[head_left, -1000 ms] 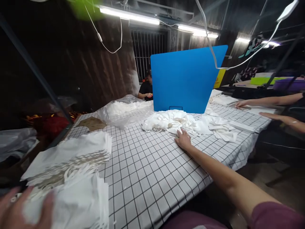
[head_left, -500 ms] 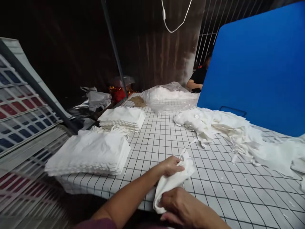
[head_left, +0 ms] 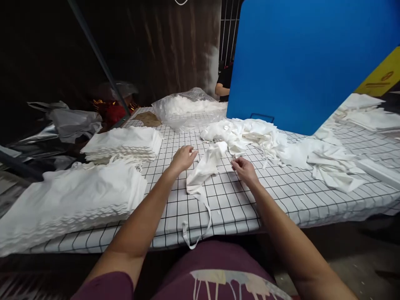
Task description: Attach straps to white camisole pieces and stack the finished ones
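A crumpled white cloth piece [head_left: 204, 168] with a long thin strap [head_left: 208, 216] lies in the middle of the checked table, its strap trailing to the front edge. My left hand [head_left: 184, 158] is just left of the cloth, fingers loosely bent and apart, holding nothing that I can see. To the right of the cloth, my right hand [head_left: 245, 170] has thumb and fingertips drawn together; whether anything small is between them I cannot make out. Behind it spreads a loose heap of white cloth pieces [head_left: 265, 135].
Two stacks of white cloth, a near one [head_left: 84, 189] and a far one [head_left: 125, 139], stand at left. A clear plastic bag [head_left: 187, 108] holds white material at the back. A large blue board [head_left: 296, 62] rises behind the heap. Another person's arm [head_left: 221, 89] shows beside it.
Both hands have let go of the white cloth and moved apart, left and right of it. The cloth now lies farther forward on the table. My view has turned right.
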Available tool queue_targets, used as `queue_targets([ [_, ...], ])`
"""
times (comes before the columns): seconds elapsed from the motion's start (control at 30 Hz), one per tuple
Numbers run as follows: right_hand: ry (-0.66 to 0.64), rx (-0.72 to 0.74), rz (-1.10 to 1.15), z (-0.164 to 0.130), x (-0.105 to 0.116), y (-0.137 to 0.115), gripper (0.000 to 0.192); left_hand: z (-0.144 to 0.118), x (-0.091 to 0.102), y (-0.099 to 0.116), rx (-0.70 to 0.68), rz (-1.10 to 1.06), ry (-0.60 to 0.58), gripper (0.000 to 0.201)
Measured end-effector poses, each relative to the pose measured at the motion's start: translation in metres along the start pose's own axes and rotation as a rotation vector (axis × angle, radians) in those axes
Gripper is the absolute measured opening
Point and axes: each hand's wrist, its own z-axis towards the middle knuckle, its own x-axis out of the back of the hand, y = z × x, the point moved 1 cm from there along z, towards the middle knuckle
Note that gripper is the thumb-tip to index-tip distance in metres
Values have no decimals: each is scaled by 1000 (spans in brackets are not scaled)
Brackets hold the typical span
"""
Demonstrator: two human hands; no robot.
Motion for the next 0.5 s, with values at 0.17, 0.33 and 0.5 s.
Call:
queue_targets([
  [0.17,-66,92,-140,-10,-5,8,24,-58,-8,-52,-21,152,-211,58],
  [0.33,-383,430,-427,-22,-47,-11,33,-81,-25,-53,-101,176,-211,47],
  [0.5,-483,530,-425,-46,-43,-36,18,-76,-23,-55,73,54,-179,16],
])
